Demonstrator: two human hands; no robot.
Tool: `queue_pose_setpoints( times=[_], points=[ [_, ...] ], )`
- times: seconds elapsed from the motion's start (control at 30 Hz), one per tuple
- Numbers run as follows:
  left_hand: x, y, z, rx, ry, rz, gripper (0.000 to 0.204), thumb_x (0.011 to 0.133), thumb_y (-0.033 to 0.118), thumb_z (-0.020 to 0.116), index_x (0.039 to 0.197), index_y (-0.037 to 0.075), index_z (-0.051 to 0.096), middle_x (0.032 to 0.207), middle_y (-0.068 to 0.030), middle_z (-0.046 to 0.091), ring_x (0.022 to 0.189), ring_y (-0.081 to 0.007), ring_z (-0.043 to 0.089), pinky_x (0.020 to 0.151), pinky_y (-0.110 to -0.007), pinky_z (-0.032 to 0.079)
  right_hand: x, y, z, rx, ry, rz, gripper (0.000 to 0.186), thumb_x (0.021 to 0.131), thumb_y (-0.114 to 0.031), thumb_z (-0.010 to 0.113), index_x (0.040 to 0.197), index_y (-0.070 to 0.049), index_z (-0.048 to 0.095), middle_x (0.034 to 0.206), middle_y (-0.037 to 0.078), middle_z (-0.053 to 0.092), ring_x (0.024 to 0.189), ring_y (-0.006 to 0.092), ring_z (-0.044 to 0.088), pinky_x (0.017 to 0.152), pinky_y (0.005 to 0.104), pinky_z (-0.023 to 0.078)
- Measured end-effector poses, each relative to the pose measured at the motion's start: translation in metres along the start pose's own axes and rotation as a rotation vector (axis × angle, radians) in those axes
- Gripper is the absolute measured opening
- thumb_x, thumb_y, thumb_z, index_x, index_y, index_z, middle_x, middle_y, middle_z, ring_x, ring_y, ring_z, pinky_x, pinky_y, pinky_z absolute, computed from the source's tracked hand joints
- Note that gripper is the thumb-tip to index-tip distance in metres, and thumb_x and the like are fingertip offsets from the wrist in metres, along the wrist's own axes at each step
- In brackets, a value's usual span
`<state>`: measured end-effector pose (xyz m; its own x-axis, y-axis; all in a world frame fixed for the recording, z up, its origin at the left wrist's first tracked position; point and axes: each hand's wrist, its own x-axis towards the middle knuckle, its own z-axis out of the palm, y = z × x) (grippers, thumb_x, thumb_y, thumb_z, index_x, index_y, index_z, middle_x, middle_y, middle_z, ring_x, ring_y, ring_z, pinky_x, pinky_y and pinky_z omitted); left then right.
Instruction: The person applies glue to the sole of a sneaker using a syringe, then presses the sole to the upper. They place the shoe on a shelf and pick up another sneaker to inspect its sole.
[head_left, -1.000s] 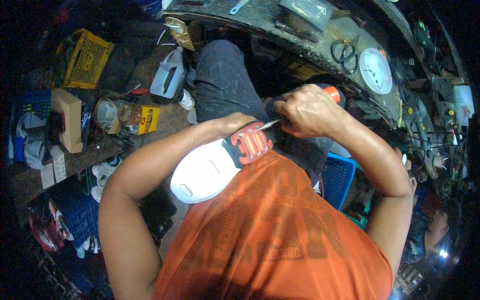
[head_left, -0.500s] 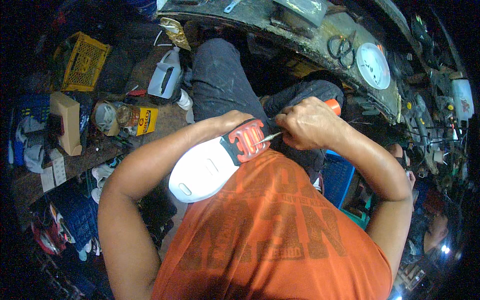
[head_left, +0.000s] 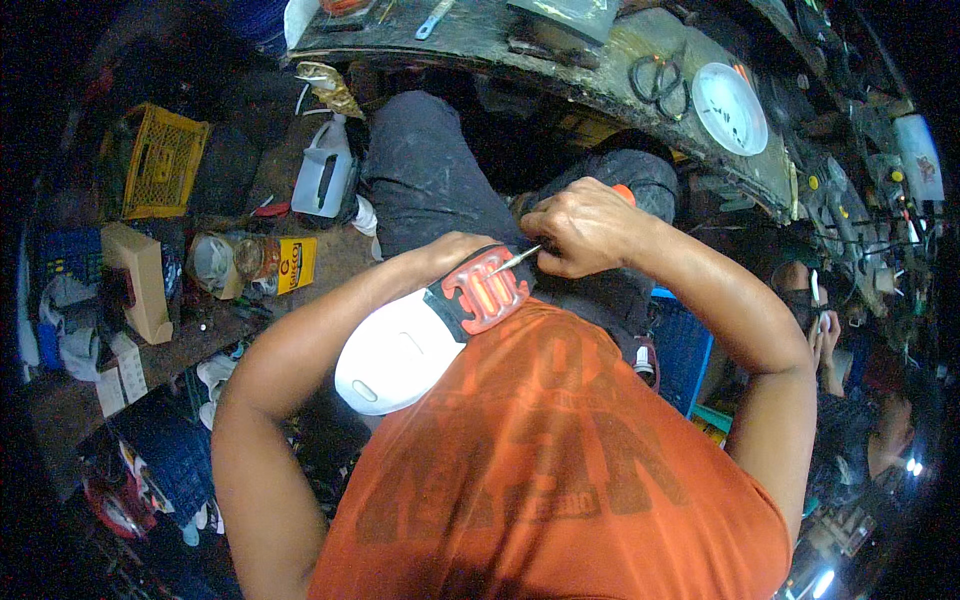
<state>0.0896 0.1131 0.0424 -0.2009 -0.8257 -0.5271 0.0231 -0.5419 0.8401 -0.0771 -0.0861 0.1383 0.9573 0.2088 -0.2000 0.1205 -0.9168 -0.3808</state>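
A shoe point(head_left: 398, 355) rests against my orange shirt, sole side up, white at one end with a red, grooved, raised section at the other. My left hand point(head_left: 465, 252) is wrapped over the shoe's far side at the dark edge beside the red part; most of its fingers are hidden. In my right hand point(head_left: 580, 228), closed in a fist, is an awl point(head_left: 518, 258) with an orange handle end and a thin pointed metal shaft. The awl's tip meets the grooves of the red section.
A worn workbench point(head_left: 560, 72) across the top carries a white bowl point(head_left: 730, 110) and black-handled scissors point(head_left: 658, 84). On the left are a plastic jug point(head_left: 323, 172), a yellow crate point(head_left: 166, 160) and a cardboard box point(head_left: 137, 282). Another person's hand point(head_left: 826, 338) shows at right.
My right hand has shifted left with the awl, and its tip sits farther up on the red section. The whole view has turned slightly. Both hands keep their hold.
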Motion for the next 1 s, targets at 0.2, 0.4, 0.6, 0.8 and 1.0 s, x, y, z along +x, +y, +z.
queue_pose_setpoints(
  times=[0.2,0.4,0.6,0.8,1.0],
  points=[
    [0.006,-0.005,-0.001,-0.051,0.004,-0.134,0.051,0.11,0.048,0.046,0.133,0.011,0.072,0.108,-0.0115,0.079,0.079,-0.0177,0.077,0.062,-0.033,0.063,-0.008,0.002,0.007,0.04,-0.001,-0.046,0.026,0.075,-0.028,0.072,0.088,-0.005,0.069,0.075,0.02,0.07,0.076,0.0431,0.071,0.069,0.0559,0.057],
    [0.006,-0.017,-0.005,0.047,-0.002,0.046,0.049,0.111,0.044,0.047,0.131,0.008,0.072,0.111,-0.01,0.079,0.092,-0.0174,0.077,0.073,-0.033,0.064,-0.012,0.0,0.015,0.091,-0.004,-0.089,0.026,0.076,-0.029,0.072,0.09,-0.007,0.071,0.075,0.021,0.071,0.076,0.0438,0.072,0.07,0.0564,0.058],
    [0.014,-0.028,-0.01,-0.015,-0.024,-0.035,0.047,0.111,0.043,0.048,0.13,0.008,0.073,0.108,-0.0075,0.079,0.092,-0.0145,0.075,0.076,-0.031,0.061,-0.002,0.01,0.014,0.074,0.019,-0.038,0.026,0.077,-0.03,0.071,0.091,-0.008,0.072,0.076,0.02,0.072,0.077,0.044,0.072,0.071,0.0569,0.058],
    [0.005,-0.015,-0.004,-0.105,0.014,-0.068,0.051,0.112,0.048,0.045,0.13,0.009,0.073,0.102,-0.0084,0.078,0.079,-0.0128,0.075,0.058,-0.027,0.059,0.006,0.017,0.003,0.16,0.168,0.023,0.026,0.078,-0.031,0.072,0.091,-0.008,0.073,0.077,0.019,0.072,0.079,0.0441,0.072,0.072,0.0562,0.058],
    [0.002,0.002,-0.043,-0.3,0.298,-0.039,0.061,0.107,0.059,0.048,0.138,0.008,0.063,0.105,-0.0149,0.078,0.07,-0.0213,0.076,0.044,-0.032,0.059,-0.011,-0.023,-0.01,0.423,0.304,0.468,0.045,0.089,-0.047,0.076,0.096,-0.003,0.074,0.085,0.028,0.074,0.085,0.0471,0.073,0.078,0.0561,0.058]
  ],
)
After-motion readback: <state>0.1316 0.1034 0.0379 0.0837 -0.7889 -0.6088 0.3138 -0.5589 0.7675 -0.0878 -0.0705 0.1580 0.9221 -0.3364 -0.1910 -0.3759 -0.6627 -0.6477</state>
